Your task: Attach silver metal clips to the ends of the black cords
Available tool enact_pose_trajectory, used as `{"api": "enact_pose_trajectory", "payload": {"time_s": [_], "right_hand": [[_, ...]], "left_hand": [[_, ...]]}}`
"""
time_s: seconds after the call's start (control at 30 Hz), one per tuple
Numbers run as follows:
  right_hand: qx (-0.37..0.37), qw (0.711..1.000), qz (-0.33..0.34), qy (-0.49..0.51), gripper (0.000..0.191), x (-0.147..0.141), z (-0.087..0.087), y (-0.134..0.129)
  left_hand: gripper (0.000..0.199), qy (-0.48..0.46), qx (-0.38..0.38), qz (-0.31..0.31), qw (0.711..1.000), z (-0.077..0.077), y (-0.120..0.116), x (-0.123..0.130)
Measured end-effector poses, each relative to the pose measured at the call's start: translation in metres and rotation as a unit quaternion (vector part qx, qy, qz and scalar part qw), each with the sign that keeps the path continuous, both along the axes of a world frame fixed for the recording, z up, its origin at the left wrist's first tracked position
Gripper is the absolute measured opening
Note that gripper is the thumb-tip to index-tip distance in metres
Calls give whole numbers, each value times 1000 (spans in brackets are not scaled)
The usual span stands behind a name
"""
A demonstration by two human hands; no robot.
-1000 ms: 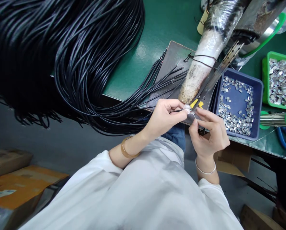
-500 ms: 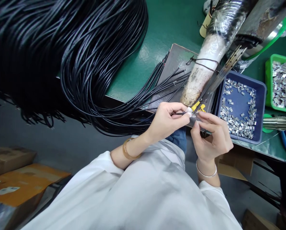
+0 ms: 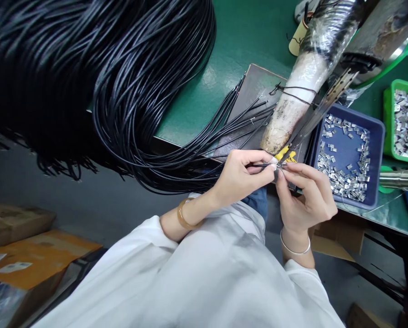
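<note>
My left hand is closed in a pinch on a black cable, close to its end, with white coverings on the thumb and index fingertips. At the cable's tip sits a small metal connector shell, partly covered by fingers. My right hand closes its thumb and index fingertips on that shell, the other fingers curled. Just beyond the fingertips is a yellow-tipped tool end. Several more black cables lie over the grey board, their stripped ends pointing away to the right.
A thick heap of black cables covers the green table's left side. At right stand a blue tray and a green bin of small metal shells. A plastic-wrapped duct reaches down near my hands. Cardboard boxes lie below left.
My right thumb and index finger have come in to the cable's tip and closed on the metal shell there. My left hand keeps its pinch; the whole view has shifted slightly.
</note>
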State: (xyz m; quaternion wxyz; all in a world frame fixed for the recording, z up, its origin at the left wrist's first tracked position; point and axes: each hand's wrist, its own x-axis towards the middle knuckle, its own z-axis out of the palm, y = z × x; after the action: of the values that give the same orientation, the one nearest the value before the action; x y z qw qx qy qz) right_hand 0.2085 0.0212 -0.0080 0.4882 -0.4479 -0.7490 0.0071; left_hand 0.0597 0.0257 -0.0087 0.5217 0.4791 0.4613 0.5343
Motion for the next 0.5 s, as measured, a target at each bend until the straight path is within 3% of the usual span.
{"api": "enact_pose_trajectory", "payload": {"time_s": [0.23,0.5], "right_hand": [[4,1000,20,-15,18,5,-5,-3],[-21,1000,14,8,14,5,-2,-3]], "left_hand": [[12,-32,-62,-35,997,-2,2,-4],[10,-74,-68,-58,993,0,4,-5]]}}
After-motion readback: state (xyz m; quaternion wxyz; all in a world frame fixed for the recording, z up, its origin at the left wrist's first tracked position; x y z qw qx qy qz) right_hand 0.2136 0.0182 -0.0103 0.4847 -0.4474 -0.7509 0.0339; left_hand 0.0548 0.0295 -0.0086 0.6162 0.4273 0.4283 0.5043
